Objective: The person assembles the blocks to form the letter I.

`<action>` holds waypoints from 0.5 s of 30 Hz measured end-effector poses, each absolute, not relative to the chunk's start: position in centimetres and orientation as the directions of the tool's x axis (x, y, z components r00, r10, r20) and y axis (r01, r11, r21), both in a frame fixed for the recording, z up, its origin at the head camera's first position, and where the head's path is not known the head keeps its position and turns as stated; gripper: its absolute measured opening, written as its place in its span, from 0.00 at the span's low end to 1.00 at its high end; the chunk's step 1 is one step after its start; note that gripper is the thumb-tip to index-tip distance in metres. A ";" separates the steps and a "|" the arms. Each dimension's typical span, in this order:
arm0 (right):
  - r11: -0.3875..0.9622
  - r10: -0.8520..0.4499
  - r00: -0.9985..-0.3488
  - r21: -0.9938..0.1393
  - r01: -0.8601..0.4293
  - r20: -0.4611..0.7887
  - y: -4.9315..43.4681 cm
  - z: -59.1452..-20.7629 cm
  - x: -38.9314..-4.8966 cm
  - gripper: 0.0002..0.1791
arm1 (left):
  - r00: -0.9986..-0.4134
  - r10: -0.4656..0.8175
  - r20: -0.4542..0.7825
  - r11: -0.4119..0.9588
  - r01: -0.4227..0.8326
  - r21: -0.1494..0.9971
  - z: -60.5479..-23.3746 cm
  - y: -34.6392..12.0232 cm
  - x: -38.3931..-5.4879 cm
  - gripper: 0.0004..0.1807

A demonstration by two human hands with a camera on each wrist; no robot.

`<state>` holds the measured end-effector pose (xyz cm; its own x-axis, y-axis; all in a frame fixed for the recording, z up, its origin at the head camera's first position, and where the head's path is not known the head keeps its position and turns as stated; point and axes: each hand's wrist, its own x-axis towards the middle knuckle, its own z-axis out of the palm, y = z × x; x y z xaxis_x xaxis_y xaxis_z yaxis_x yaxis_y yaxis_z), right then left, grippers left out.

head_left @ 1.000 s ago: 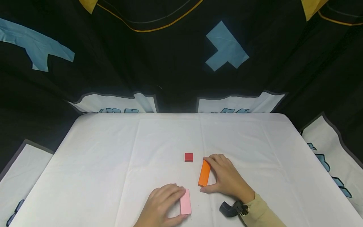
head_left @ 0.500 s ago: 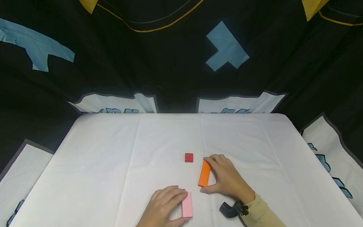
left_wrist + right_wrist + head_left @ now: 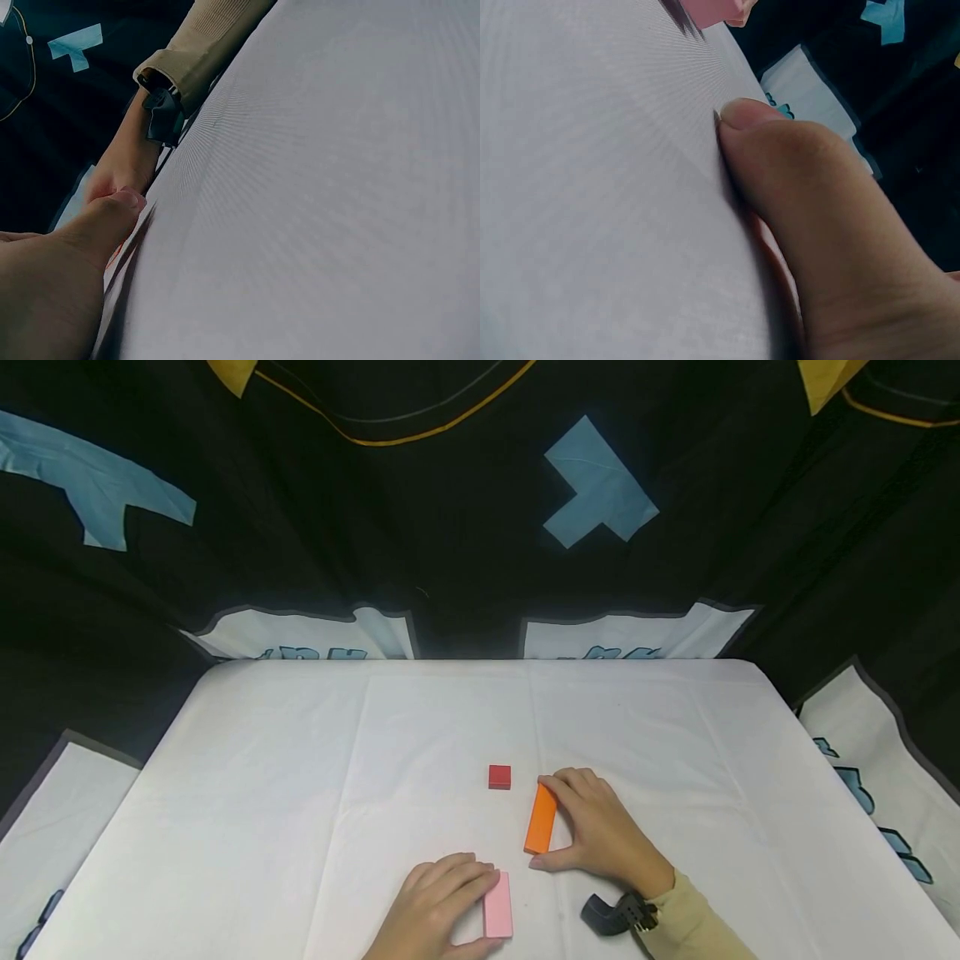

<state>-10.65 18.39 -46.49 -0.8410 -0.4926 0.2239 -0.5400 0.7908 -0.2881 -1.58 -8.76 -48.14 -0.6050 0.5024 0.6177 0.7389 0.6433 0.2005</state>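
Note:
In the head view my left hand (image 3: 435,906) holds a pink rectangular block (image 3: 497,906) by its two ends, thumb at the near end and fingers at the far one. To its upper right, my right hand (image 3: 600,835) grips an orange rectangular block (image 3: 540,820) the same way, and the block leans slightly to the right at its far end. A small red block (image 3: 499,777) lies beyond them, left of the orange block's far end. The right wrist view shows my thumb (image 3: 780,150) close up, with part of the pink block (image 3: 711,10) at the top.
A white cloth covers the table (image 3: 247,793). Past its far edge hangs a black curtain (image 3: 450,527) with blue and yellow shapes. A dark strap (image 3: 611,914) with a curved piece sits on my right wrist, by a tan sleeve (image 3: 693,918).
My left hand has moved slightly right and toward me, and the pink block has shifted with it. The right hand, orange block and red block stay where they were.

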 end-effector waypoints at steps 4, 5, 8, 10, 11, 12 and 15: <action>0.792 -0.491 -0.843 -0.292 -0.537 0.218 18.4 -46.4 -10.6 0.58 | -0.634 0.508 0.584 0.658 0.723 0.212 -48.1 -8.7 -1.4 0.34; 0.792 -0.492 -0.844 -0.293 -0.536 0.216 18.4 -46.4 -10.6 0.58 | -0.640 0.507 0.577 0.662 0.718 0.215 -48.1 -8.7 -1.4 0.34; 0.790 -0.493 -0.842 -0.293 -0.538 0.217 18.4 -46.5 -10.6 0.58 | -0.635 0.509 0.581 0.661 0.721 0.209 -48.1 -8.7 -1.4 0.34; 0.790 -0.494 -0.841 -0.291 -0.540 0.220 18.4 -46.5 -10.6 0.59 | -0.633 0.509 0.583 0.661 0.721 0.206 -48.2 -8.7 -1.4 0.34; 0.790 -0.494 -0.841 -0.290 -0.540 0.221 18.4 -46.6 -10.6 0.59 | -0.632 0.509 0.584 0.662 0.721 0.204 -48.2 -8.7 -1.4 0.34; 0.790 -0.494 -0.841 -0.289 -0.540 0.223 18.4 -46.6 -10.6 0.59 | -0.631 0.510 0.584 0.662 0.722 0.202 -48.2 -8.7 -1.4 0.34; 0.792 -0.492 -0.842 -0.288 -0.539 0.223 18.4 -46.7 -10.6 0.59 | -0.637 0.511 0.577 0.667 0.717 0.201 -48.2 -8.7 -1.4 0.34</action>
<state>-10.63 18.43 -46.65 -0.8416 -0.4919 0.2232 -0.5390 0.7917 -0.2876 -1.42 -8.75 -48.25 -0.6371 0.5106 0.5774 0.7170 0.6674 0.2010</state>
